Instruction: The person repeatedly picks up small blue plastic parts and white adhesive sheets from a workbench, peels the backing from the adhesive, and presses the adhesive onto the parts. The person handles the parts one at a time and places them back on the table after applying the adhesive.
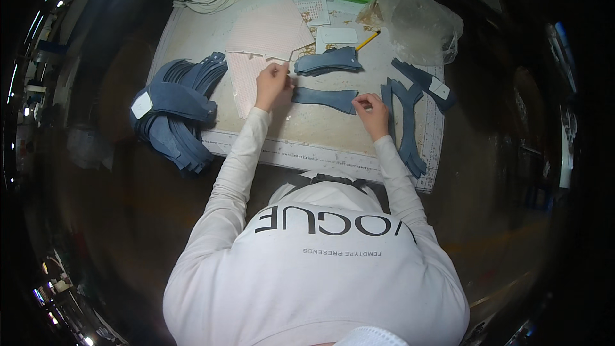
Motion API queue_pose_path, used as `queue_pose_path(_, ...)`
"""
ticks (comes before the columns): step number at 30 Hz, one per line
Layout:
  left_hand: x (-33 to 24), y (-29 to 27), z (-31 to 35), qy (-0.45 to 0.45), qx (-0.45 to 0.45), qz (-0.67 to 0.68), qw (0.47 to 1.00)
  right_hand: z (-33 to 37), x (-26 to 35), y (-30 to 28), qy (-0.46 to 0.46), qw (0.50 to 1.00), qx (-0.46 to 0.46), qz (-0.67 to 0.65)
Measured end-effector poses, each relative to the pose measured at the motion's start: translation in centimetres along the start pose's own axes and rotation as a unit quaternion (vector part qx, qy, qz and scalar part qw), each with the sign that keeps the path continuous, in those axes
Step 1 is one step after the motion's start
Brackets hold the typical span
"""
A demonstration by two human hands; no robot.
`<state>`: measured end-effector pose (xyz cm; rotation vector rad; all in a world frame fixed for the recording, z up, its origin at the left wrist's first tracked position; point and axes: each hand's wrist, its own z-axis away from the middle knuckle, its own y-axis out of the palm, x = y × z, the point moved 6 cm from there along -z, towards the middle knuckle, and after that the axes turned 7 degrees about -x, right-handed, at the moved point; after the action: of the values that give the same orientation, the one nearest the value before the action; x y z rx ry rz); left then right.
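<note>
1 blue strip laid crosswise between 2 hands

The blue strip (327, 100) lies on the pale bench (314, 134), near the front edge and between the person's 2 hands. It is a muted slate blue, long and slim, narrower through the middle and flaring toward its right end, where the edge is cut nearly straight. Its lower edge bows softly, and its surface looks plain and matte.

The left hand (274, 83) has its fingers curled narrowly together beside the strip's left end, which it partly hides; whether it grips anything, I cannot tell. The right hand (373, 114) brings thumb and fingertips close together at the strip's right edge; whether cloth is pinched there, I cannot tell.

Just beyond the strip sits a stack of similar blue pieces (328, 61). Pink striped fabric (266, 29) spreads beyond the left hand, and forked blue pieces (408, 122) lie to the right of the right hand.
</note>
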<state>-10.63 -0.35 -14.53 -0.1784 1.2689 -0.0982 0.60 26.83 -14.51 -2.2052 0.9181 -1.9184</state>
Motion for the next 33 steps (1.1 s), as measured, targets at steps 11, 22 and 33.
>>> queue_pose_path(11,-2.0,11.6,6.4,0.457,0.271,-0.258,0.807,0.9,2.2,1.3,-0.196,0.948,0.006,0.251)
queue_pose_path(22,-2.4,11.2,5.9,0.424,0.307,-0.265,0.810,0.2,0.8,0.1,-0.136,0.981,0.004,0.135)
queue_pose_path(33,-2.2,11.0,5.3,0.369,0.299,-0.211,0.854,-0.2,0.3,-0.7,-0.071,0.986,-0.071,0.130)
